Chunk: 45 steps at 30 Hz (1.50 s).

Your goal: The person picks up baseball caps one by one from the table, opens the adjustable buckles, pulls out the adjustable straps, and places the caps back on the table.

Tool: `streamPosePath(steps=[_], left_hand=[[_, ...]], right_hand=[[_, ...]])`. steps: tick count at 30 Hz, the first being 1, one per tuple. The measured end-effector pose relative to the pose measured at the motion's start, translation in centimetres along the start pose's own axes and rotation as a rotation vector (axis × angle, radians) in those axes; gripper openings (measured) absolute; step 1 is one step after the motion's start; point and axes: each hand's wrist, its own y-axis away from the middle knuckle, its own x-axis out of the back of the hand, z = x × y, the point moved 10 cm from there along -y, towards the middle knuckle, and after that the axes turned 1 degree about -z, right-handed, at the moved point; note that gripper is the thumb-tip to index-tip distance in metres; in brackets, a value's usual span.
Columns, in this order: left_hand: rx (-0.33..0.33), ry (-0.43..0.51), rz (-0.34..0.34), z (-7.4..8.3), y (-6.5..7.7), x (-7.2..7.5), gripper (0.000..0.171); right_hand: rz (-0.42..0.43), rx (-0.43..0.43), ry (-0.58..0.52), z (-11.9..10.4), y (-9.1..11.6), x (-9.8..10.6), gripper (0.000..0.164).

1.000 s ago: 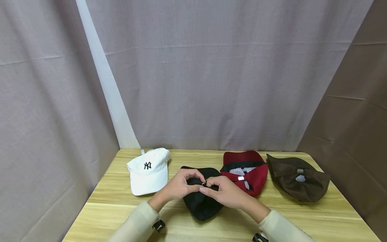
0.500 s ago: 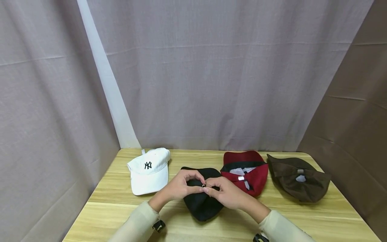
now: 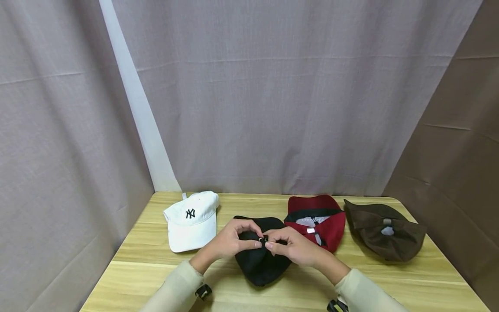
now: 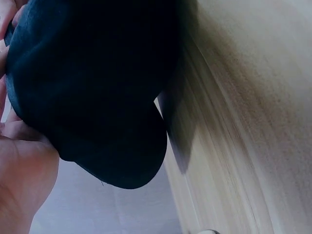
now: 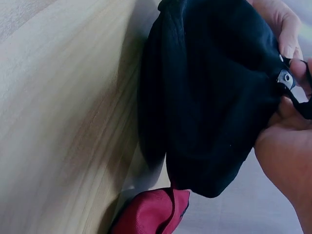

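Observation:
A black baseball cap (image 3: 259,271) lies at the middle of the table, between both hands. At its back a black strap (image 5: 303,108) runs through a small metal buckle (image 5: 285,78). My left hand (image 3: 233,239) pinches the cap's back edge beside the buckle. Thumb and forefinger of my right hand (image 3: 298,248) pinch the dark strap just to the right of it. In the left wrist view the cap's crown and brim hide most of the left fingers.
Left of the black cap sits a white cap (image 3: 192,221). A red cap (image 3: 331,229) touches or overlaps its right side, with a brown cap (image 3: 383,232) farther right. All rest on the wooden table (image 3: 136,277), with grey curtain (image 3: 249,108) behind.
The fingertips have parted slightly, the right hand shifting a little to the right. A short dark piece of strap now shows between them. The other caps have stayed put.

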Motion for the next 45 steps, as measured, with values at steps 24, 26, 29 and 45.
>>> streamPosePath(steps=[24, 26, 29, 45], left_hand=[[0.005, -0.081, 0.053, -0.6, 0.2, 0.7, 0.025], [0.016, -0.11, 0.056, -0.6, 0.1, 0.7, 0.026], [0.044, -0.153, 0.059, -0.6, 0.1, 0.7, 0.025], [0.068, -0.247, 0.079, -0.3, 0.0, 0.7, 0.005]], right_hand=[[0.066, 0.026, -0.092, 0.2, 0.6, 0.9, 0.019], [0.094, 0.026, -0.087, 0.1, 0.7, 1.0, 0.018], [0.114, 0.018, -0.115, 0.1, 0.8, 1.1, 0.021], [0.207, -0.184, 0.152, 1.1, 1.0, 1.2, 0.01]])
